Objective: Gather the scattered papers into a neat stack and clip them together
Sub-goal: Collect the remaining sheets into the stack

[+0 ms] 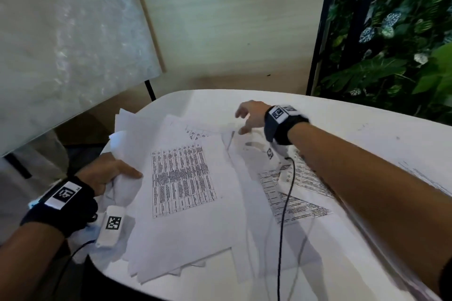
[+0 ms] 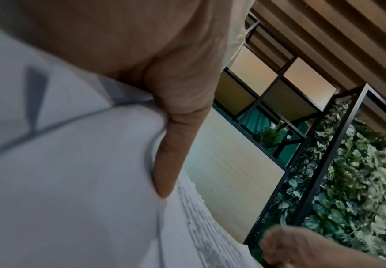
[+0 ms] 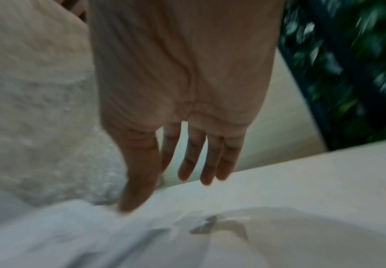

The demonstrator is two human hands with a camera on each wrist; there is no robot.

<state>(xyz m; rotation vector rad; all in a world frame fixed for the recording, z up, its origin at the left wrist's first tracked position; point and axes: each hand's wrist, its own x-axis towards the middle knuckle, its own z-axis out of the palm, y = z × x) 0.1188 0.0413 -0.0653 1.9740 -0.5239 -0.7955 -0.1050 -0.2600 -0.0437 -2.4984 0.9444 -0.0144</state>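
Table (image 1: 367, 129), white, bearing loose papers (image 1: 186, 203) fanned over its near-left half, long axis running away from the person; left hand (image 1: 107, 173) pinching their left edge; right hand (image 1: 252, 115), fingers (image 3: 192, 159) spread and holding nothing, nearer the far sheet (image 1: 220, 129) just below them.

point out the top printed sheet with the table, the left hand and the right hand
white printed sheet with a dense table (image 1: 183, 178), head view, on the printed grid
left hand (image 1: 107, 173), head view, back of hand
right hand (image 1: 252, 116), head view, back of hand
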